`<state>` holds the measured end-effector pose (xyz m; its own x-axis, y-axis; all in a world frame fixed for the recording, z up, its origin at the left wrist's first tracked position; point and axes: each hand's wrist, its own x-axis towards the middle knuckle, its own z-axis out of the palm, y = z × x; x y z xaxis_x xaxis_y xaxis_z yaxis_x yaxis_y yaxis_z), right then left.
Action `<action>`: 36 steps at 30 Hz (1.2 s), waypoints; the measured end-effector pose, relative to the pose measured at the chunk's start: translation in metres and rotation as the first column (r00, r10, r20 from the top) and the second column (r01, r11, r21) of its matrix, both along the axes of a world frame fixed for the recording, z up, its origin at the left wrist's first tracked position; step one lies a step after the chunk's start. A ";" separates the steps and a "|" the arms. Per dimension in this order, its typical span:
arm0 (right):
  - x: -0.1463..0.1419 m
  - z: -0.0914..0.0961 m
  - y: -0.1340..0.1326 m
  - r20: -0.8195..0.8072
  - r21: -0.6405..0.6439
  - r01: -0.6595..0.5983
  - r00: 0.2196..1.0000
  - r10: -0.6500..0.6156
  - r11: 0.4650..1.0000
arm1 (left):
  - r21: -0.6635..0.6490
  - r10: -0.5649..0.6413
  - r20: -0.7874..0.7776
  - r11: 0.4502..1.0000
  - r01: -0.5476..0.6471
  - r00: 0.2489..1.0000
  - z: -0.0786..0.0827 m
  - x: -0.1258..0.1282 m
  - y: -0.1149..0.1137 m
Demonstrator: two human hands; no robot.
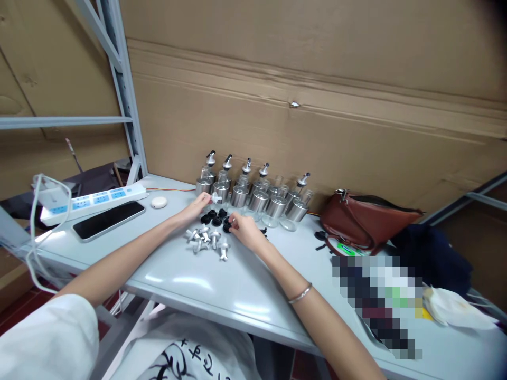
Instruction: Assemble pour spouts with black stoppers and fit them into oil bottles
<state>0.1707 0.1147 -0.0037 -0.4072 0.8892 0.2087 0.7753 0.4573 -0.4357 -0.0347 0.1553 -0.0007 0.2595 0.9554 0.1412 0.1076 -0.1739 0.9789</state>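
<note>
My left hand (195, 207) pinches a small silver pourer spout (216, 198) just in front of the row of glass-and-steel dispenser bottles (253, 195). My right hand (244, 228) is closed on a black rubber stopper (227, 227) beside a cluster of black stoppers (214, 217). Several loose silver pourer spouts (206, 238) lie on the grey table (222, 285) between my two hands. Some bottles at the back carry spouts; others nearer the front stand without one.
A smartphone (109, 219), a white power strip (93, 200) and a small white oval object (159, 202) lie to the left. A brown leather bag (366, 221), dark cloth (435, 253) and a white mask (455, 309) sit to the right. Cardboard (301, 79) forms the back wall.
</note>
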 end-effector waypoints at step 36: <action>-0.012 -0.005 0.011 -0.196 -0.146 0.114 0.970 -0.141 0.983 | -0.189 -0.134 0.277 0.963 0.191 0.952 -0.013 -0.001 0.006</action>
